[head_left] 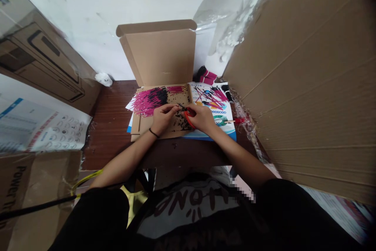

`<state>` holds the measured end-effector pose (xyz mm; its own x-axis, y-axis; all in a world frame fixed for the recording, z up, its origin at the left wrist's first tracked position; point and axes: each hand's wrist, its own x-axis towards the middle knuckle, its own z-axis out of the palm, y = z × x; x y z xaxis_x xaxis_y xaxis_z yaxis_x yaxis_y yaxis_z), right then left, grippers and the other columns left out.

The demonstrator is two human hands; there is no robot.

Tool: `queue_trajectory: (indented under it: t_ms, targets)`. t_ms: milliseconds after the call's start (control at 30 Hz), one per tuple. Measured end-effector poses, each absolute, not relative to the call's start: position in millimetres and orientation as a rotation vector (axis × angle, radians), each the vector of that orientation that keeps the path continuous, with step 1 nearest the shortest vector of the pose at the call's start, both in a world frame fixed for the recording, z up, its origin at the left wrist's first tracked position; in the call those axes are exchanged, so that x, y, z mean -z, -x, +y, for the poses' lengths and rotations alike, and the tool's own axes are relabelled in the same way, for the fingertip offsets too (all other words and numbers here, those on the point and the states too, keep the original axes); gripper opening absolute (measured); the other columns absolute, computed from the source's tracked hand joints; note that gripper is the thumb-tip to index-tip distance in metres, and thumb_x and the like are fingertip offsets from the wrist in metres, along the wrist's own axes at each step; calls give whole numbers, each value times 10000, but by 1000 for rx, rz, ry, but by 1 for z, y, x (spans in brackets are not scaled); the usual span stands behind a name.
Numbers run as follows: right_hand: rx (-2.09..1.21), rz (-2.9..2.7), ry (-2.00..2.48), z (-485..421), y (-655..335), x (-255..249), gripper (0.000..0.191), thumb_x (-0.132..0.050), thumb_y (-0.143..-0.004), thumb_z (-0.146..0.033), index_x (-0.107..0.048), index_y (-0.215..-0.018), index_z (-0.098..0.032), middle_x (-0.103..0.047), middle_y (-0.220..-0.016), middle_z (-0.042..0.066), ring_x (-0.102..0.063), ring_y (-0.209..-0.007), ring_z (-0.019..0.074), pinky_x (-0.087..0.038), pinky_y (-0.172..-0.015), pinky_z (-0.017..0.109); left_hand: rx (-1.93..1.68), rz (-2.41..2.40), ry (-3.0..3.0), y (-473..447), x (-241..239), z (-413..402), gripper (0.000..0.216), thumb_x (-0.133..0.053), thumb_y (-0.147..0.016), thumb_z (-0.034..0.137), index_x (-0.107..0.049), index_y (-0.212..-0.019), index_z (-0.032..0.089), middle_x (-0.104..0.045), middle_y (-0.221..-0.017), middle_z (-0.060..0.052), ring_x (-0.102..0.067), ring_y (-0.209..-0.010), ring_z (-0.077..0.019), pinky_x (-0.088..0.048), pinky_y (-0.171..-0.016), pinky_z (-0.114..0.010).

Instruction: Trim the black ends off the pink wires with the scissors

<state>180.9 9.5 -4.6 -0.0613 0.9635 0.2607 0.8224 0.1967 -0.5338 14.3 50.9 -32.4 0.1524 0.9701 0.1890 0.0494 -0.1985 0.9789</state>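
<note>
In my right hand (201,117) is a pair of scissors with orange-red handles (188,120), its dark blades pointing left toward my other hand. My left hand (164,118) is closed in a pinch just left of the blade tips; what it pinches is too small to make out. Both hands are over an opened cardboard box (143,125) scattered with small black bits (178,122). Behind my left hand lies a large pile of magenta sticks with black ends (147,100). A looser group of similar magenta sticks (216,96) rests on a printed sheet (230,127) to the right.
The box's lid (160,57) stands upright at the back. Bundled magenta and black pieces (207,76) lie beyond the sheet. A tall cardboard wall (308,86) closes in the right side, and a large carton (44,55) stands left of the brown table (110,106).
</note>
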Motion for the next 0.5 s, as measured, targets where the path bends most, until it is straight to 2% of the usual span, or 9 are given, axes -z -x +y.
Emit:
queue_trajectory:
  t_ms: [333, 500]
  targets:
    - [-300, -2011, 1697, 8, -179, 0, 326, -548, -830, -464, -709, -930, -198, -682, -710, 53, -560, -647, 166, -272, -570, 261, -1197, 1093, -1483, -15, 28, 50, 206, -728, -661, 342, -722, -730, 148, -735, -726, -52, -667, -656, -150, -532, -634, -255]
    - [-288, -2061, 1684, 8, -181, 2, 313, -534, -842, -422, -708, -989, -208, -701, -755, 54, -574, -676, 167, -287, -584, 259, -1173, 1099, -1489, -15, 30, 51, 207, -715, -672, 349, -733, -737, 153, -739, -737, -52, -670, -663, -153, -535, -649, -259]
